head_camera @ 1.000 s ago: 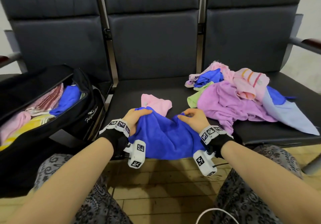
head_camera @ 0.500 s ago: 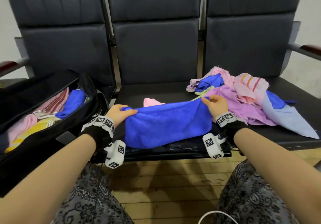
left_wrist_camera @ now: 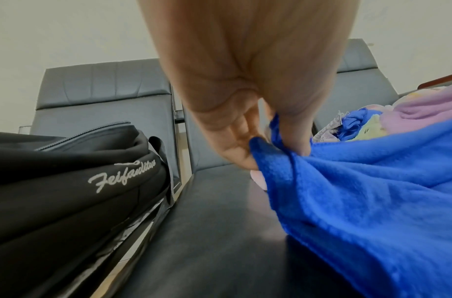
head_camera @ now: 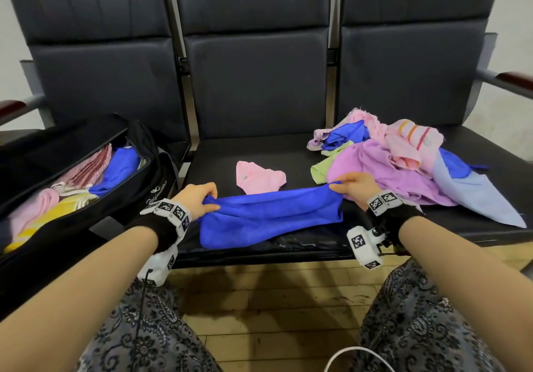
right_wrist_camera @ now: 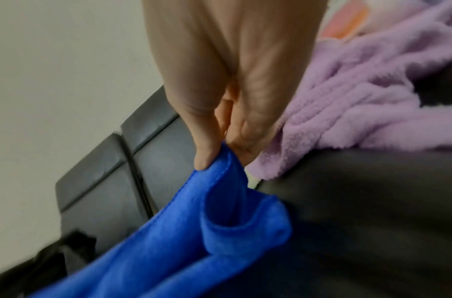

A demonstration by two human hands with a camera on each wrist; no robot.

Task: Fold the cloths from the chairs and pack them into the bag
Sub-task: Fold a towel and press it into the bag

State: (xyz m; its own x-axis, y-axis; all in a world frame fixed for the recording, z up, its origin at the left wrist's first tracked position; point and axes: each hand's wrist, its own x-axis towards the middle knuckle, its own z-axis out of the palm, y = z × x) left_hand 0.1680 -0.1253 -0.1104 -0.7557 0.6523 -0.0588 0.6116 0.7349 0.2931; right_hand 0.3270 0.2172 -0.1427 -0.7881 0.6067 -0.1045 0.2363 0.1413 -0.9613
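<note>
A blue cloth [head_camera: 271, 218] hangs stretched sideways over the front of the middle chair seat [head_camera: 259, 149]. My left hand [head_camera: 202, 200] pinches its left end, and the left wrist view shows thumb and fingers closed on the blue cloth [left_wrist_camera: 347, 201]. My right hand [head_camera: 350, 185] pinches the right end; the doubled edge of the blue cloth [right_wrist_camera: 219, 211] droops below its fingers. An open black bag [head_camera: 72, 218] sits on the left chair with folded cloths [head_camera: 86, 178] inside.
A small pink cloth [head_camera: 256, 178] lies on the middle seat behind the blue one. A heap of unfolded cloths [head_camera: 403, 164], purple, pink, green and blue, covers the right seat. Wooden floor and my patterned trousers [head_camera: 432, 328] are below.
My hands have moved apart and forward, drawing the bunched blue cloth out into a long taut band. The pink cloth behind it is now uncovered.
</note>
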